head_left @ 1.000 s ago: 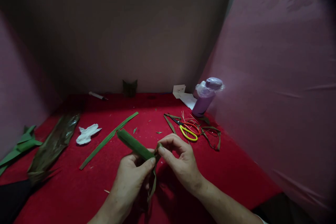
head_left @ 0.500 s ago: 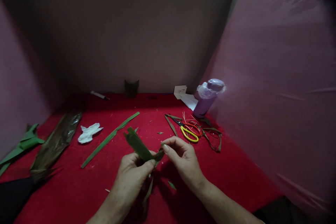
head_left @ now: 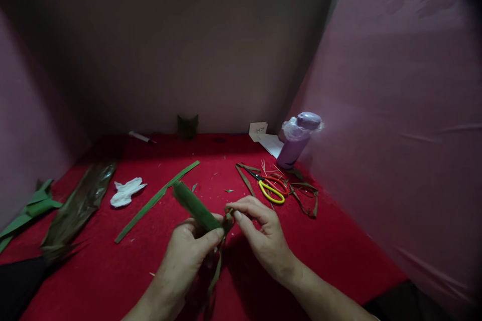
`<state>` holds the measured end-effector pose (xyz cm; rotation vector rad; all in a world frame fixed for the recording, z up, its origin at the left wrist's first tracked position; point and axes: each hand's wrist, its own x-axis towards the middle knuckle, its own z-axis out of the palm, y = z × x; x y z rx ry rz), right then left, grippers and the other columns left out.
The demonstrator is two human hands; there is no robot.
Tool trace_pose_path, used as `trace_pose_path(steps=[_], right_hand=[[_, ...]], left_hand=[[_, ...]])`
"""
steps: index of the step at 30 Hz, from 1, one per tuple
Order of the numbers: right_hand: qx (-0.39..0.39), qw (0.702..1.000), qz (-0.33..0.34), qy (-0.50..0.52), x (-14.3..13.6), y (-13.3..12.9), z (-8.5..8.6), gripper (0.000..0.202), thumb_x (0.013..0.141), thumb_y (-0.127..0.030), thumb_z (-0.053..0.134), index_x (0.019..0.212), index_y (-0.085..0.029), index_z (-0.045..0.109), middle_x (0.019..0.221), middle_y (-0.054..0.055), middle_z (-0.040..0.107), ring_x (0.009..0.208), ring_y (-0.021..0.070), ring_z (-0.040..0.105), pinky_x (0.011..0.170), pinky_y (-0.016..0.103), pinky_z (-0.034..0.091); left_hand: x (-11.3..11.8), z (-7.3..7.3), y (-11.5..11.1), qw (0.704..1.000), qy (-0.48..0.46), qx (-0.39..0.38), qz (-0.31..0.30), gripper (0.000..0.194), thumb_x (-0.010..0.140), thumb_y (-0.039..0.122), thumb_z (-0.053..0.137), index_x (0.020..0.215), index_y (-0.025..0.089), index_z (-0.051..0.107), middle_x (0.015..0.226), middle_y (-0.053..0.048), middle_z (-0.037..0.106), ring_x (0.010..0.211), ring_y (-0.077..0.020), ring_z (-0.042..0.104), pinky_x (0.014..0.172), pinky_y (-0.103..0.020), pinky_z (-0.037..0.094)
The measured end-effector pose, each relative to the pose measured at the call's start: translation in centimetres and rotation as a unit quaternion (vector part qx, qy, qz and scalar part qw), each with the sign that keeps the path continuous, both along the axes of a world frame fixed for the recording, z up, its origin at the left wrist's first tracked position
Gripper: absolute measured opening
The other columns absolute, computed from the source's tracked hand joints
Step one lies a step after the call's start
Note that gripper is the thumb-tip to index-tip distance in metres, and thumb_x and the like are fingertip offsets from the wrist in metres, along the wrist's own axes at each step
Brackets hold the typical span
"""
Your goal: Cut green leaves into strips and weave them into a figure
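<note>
My left hand (head_left: 190,251) is closed around a folded green leaf piece (head_left: 196,205), its thumb pressed along the lower end. The wide green end points up and to the left. Between finger and thumb, my right hand (head_left: 265,230) pinches a thin brownish leaf strip (head_left: 229,214) at the lower end of the green piece. A narrow tail of strip (head_left: 216,276) hangs below my left thumb. My fingers hide part of where strip and leaf meet.
Scissors with red and yellow handles (head_left: 271,194) lie at right near a wrapped purple bottle (head_left: 295,143) and white papers (head_left: 270,144). To the left are a long green leaf strip (head_left: 156,200), a white tissue (head_left: 127,192), a brown leaf bundle (head_left: 81,205) and a green leaf piece (head_left: 32,209).
My right fingers have shifted slightly left with the brownish strip, which now forms a small loop. The green piece has turned a little in my left hand.
</note>
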<state>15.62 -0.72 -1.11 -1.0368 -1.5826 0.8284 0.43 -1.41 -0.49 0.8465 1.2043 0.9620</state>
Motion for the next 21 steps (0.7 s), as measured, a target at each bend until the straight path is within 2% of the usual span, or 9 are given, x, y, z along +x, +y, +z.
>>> trace_pose_path(steps=[4, 8, 11, 14, 18, 21], right_hand=[[0.044, 0.998, -0.008, -0.054, -0.01, -0.33, 0.27, 0.022, 0.084, -0.012, 0.050, 0.097, -0.019, 0.066, 0.085, 0.005, 0.059, 0.075, 0.0154, 0.055, 0.066, 0.027, 0.043], [0.017, 0.996, -0.001, -0.087, 0.11, -0.15, 0.57, 0.017, 0.085, -0.013, 0.049, 0.087, -0.018, 0.065, 0.079, 0.003, 0.058, 0.071, 0.0146, 0.054, 0.064, 0.027, 0.041], [-0.017, 0.995, 0.023, -0.095, 0.29, 0.14, 0.72, 0.019, 0.087, -0.015, 0.048, 0.078, -0.018, 0.064, 0.074, 0.002, 0.058, 0.070, 0.0141, 0.053, 0.065, 0.026, 0.041], [-0.031, 0.995, 0.037, -0.089, 0.41, 0.32, 0.74, 0.020, 0.088, -0.018, 0.047, 0.077, -0.017, 0.064, 0.074, 0.002, 0.059, 0.071, 0.0141, 0.054, 0.066, 0.026, 0.041], [-0.046, 0.998, 0.026, -0.037, 0.35, 0.28, 0.54, 0.018, 0.091, -0.023, 0.046, 0.094, -0.019, 0.064, 0.085, 0.003, 0.063, 0.079, 0.0146, 0.057, 0.070, 0.026, 0.043], [-0.026, 1.000, 0.007, -0.011, 0.21, 0.10, 0.40, 0.017, 0.089, -0.023, 0.050, 0.101, -0.021, 0.061, 0.093, 0.002, 0.064, 0.084, 0.0148, 0.058, 0.071, 0.026, 0.043]], left_hand=[[0.00, 0.20, -0.03, 1.000, -0.013, 0.018, -0.004, 0.049, 0.060, 0.026, 0.073, 0.107, 0.016, 0.061, 0.054, 0.004, 0.057, 0.043, -0.0093, 0.046, 0.042, -0.021, 0.035], [0.17, 0.86, -0.17, 0.998, -0.053, 0.015, -0.008, 0.062, 0.059, 0.023, 0.075, 0.118, 0.019, 0.056, 0.062, 0.003, 0.062, 0.052, -0.0100, 0.050, 0.049, -0.021, 0.039], [0.16, 0.92, -0.32, 0.997, -0.071, 0.021, -0.017, 0.057, 0.061, 0.023, 0.074, 0.116, 0.019, 0.058, 0.073, -0.001, 0.065, 0.062, -0.0127, 0.054, 0.056, -0.023, 0.042], [-0.07, 0.54, -0.46, 0.998, -0.052, 0.040, -0.025, 0.050, 0.066, 0.025, 0.070, 0.114, 0.020, 0.058, 0.065, 0.002, 0.061, 0.054, -0.0106, 0.049, 0.051, -0.022, 0.039], [-0.28, 0.17, -0.50, 0.998, -0.030, 0.050, -0.035, 0.045, 0.071, 0.027, 0.066, 0.114, 0.020, 0.057, 0.057, 0.004, 0.056, 0.048, -0.0098, 0.045, 0.046, -0.022, 0.036], [-0.15, 0.23, -0.39, 0.998, -0.025, 0.057, -0.027, 0.043, 0.071, 0.026, 0.065, 0.113, 0.018, 0.056, 0.059, 0.003, 0.056, 0.050, -0.0104, 0.045, 0.047, -0.023, 0.037]])
